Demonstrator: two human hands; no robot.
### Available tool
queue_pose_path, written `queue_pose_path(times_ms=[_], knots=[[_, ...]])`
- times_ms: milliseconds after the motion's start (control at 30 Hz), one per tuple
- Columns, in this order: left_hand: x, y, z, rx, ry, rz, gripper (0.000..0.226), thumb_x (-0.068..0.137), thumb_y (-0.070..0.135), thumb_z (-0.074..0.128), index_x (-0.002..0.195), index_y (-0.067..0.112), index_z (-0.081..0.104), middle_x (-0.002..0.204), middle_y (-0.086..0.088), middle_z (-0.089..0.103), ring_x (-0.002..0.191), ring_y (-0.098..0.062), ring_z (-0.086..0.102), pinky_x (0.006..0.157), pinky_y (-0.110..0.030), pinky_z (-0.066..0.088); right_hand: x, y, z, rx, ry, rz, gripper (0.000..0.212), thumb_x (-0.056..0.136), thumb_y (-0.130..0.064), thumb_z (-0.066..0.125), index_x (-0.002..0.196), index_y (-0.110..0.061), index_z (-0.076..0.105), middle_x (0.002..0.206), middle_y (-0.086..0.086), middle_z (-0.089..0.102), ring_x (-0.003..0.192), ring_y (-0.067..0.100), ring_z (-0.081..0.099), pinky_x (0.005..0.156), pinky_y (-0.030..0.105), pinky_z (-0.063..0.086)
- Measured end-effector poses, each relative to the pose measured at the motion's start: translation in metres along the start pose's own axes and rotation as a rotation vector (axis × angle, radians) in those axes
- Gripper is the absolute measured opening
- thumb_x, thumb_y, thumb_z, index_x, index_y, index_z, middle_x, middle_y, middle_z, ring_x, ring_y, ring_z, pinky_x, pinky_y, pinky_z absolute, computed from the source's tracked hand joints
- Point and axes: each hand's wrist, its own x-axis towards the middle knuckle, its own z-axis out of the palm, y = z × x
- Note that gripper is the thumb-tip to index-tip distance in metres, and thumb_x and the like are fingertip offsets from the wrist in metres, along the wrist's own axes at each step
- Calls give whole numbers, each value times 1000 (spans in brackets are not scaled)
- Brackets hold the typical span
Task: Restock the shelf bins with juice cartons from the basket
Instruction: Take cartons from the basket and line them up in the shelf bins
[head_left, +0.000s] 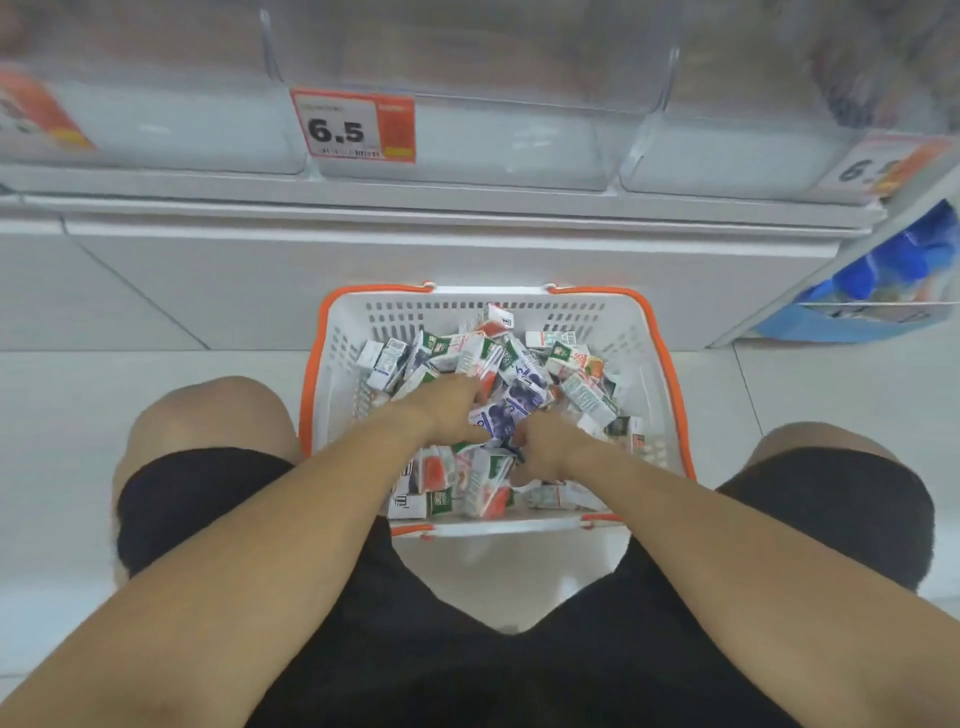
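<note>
- Reaching into the basket, both hands work in the middle of the carton pile, well below the shelf bins.
- Left hand: lies on top of the pile, its fingers pointing far and slightly right and running in among the juice cartons. The fingertips are hidden, so it cannot be told whether they grip a carton or only press on the pile.
- Right hand: sits just right of the left hand, on the near side. Its fingers are curled down among the cartons, but what they hold, if anything, is hidden.
- Key relation: a purple carton lies between the two hands, touching or just beside both, with its long axis running from near-left to far-right. Both hands are about equally near to it.
- Basket contents: many small cartons, heaped loosely at mixed angles, in orange-red, green and purple prints. The basket is white with an orange rim and stands on the floor between the person's knees.
- Shelf bins: three clear bins stand side by side at the far edge. Blur prevents telling what they hold. A price tag hangs on the middle bin.
- Judgement: lifting must carry cartons up and far, toward the bins.
</note>
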Motion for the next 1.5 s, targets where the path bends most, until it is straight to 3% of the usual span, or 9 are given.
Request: queue_pose_path(times_ms=[100, 200, 333, 667, 900, 1033, 1233, 1400, 1500], knots=[[6, 4, 10, 36, 48, 1, 60, 86, 31, 73, 138, 16, 48, 137, -7, 56, 120, -25, 55, 102, -39, 46, 2, 2, 13, 7, 39, -6, 27, 77, -32, 78, 85, -7, 69, 72, 3, 59, 71, 24, 58, 62, 28, 44], [6, 2, 16, 3, 79, -12, 59, 84, 27, 75, 137, 16, 51, 134, -7, 58, 119, -26, 56, 100, -38, 46, 1, -1, 22, -67, 17, -63, 31, 80, -37, 77, 94, -12, 66, 72, -1, 54, 77, 23, 57, 66, 27, 41], [4, 0, 10, -41, 147, -73, 48, 76, 31, 84, 114, 10, 62, 108, -5, 64, 98, -25, 61, 86, -34, 50, 2, 0, 27, -41, 29, -109, 67, 80, -31, 78, 139, -15, 51, 113, 8, 67, 107, 27, 62, 90, 33, 50], [-17, 2, -20, -188, 160, -171, 40, 75, 32, 84, 85, 11, 51, 78, -7, 48, 67, -20, 45, 58, -29, 38, -8, -4, 12, -302, 133, -189, 55, 77, -34, 81, 122, -16, 54, 115, 5, 55, 96, 25, 61, 81, 40, 53], [-39, -2, -23, -159, 80, -253, 62, 78, 42, 78, 128, 14, 55, 136, -4, 47, 99, -18, 59, 87, -35, 54, -20, -18, 4, -248, 108, -282, 47, 75, -32, 82, 110, -10, 58, 98, 5, 64, 88, 26, 61, 72, 35, 51], [-52, -1, -29, -432, 140, -353, 49, 82, 34, 77, 118, 5, 60, 112, -10, 59, 75, -20, 65, 75, -37, 61, -19, -24, -4, -219, 200, -276, 13, 80, -16, 71, 88, -7, 66, 79, 6, 63, 82, 29, 64, 70, 34, 54], [-70, -5, -18, -630, 129, -405, 51, 80, 25, 81, 122, 7, 58, 118, -11, 57, 99, -25, 61, 69, -38, 62, -17, -18, 15, -62, 39, -180, 96, 74, -29, 85, 151, -18, 29, 148, 9, 41, 132, 32, 47, 107, 43, 43], [-84, -22, 5, -535, 160, -424, 71, 68, 39, 88, 125, 7, 61, 121, -9, 65, 100, -22, 65, 88, -38, 57, -20, -33, 22, 9, 30, -104, 80, 84, -56, 69, 147, -19, 37, 146, 11, 38, 125, 32, 51, 106, 44, 43], [-96, -26, 11, -520, 97, -424, 72, 73, 40, 85, 125, -1, 56, 121, -2, 57, 110, -25, 58, 98, -35, 50, -18, -39, 21, 10, 50, -51, 65, 92, -51, 61, 141, -15, 39, 142, 14, 43, 119, 32, 55, 99, 41, 46]])
